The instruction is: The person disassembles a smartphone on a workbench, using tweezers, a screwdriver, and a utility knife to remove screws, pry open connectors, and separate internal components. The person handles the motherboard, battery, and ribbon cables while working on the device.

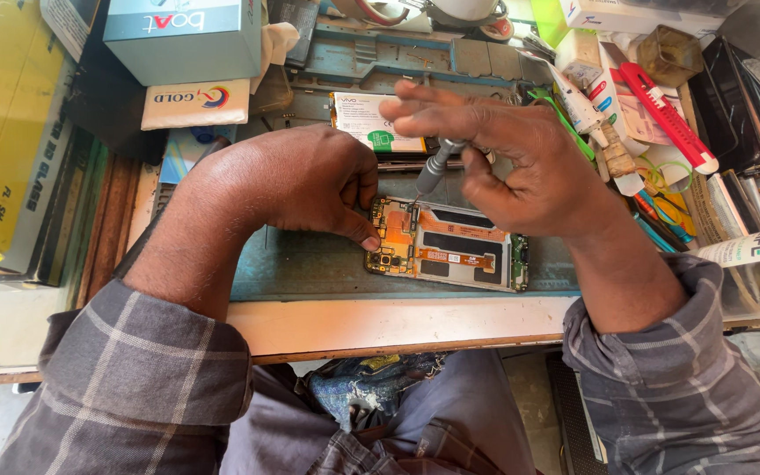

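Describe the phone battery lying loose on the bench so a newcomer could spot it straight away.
Start at the blue-grey work mat, where the left hand pins an opened phone and the right hand holds a screwdriver. Just beyond the phone, partly behind the fingers, lies the battery. It is a flat white rectangle with a green mark, unlike the surrounding boxes and tubes.

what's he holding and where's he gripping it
The right hand holds a small grey screwdriver by its upper handle, tip down on the opened phone. The left hand only presses the phone's edge.
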